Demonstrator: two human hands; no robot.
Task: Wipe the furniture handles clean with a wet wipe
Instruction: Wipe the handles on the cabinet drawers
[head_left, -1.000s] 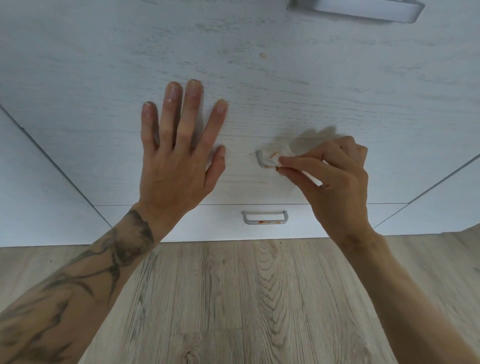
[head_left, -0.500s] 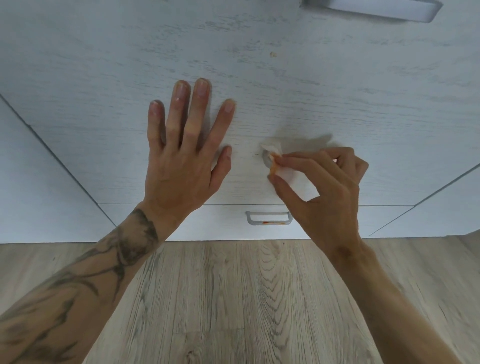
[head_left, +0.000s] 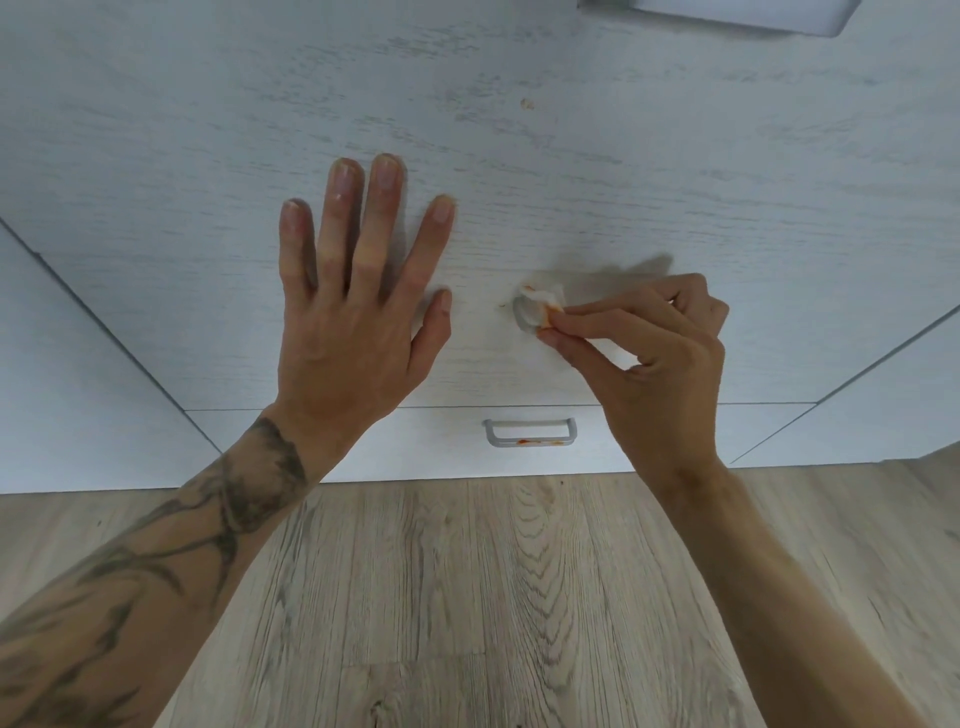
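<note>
Head view, looking down at white wood-grain drawer fronts above a light plank floor (head_left: 467, 597).

Left hand (head_left: 353, 322): flat, fingers spread, palm against the middle drawer front (head_left: 571, 171). Grasps nothing. Tattooed forearm runs in from the lower left corner of the view.

Right hand (head_left: 649, 343): thumb and forefinger pinched on a wet wipe (head_left: 545, 306), remaining fingers curled in. Wipe is small, white, crumpled, w/ orange-red staining on the part nearest the fingertips. It is wrapped over the left end of the middle handle (head_left: 522, 314), pressed to it. Only that curved grey end of the handle shows; the rest is hidden behind hand and wipe. Its cleanliness cannot be told.

Residue on the middle drawer front: small orange speck just left of the handle end; another brownish speck (head_left: 527, 104) higher up, well apart from the hands.

Lower handle (head_left: 530, 432): grey bar on the bottom drawer front (head_left: 415, 447), just above the floor line, between the two forearms. Orange-red smears visible along its bottom bar, toward the right. Not touched by either hand.

Upper handle (head_left: 737, 15): cut off by the top edge of the view, right of centre; condition cannot be told.

Adjoining cabinet panels at left and right edges, separated from the drawers by dark seams.
</note>
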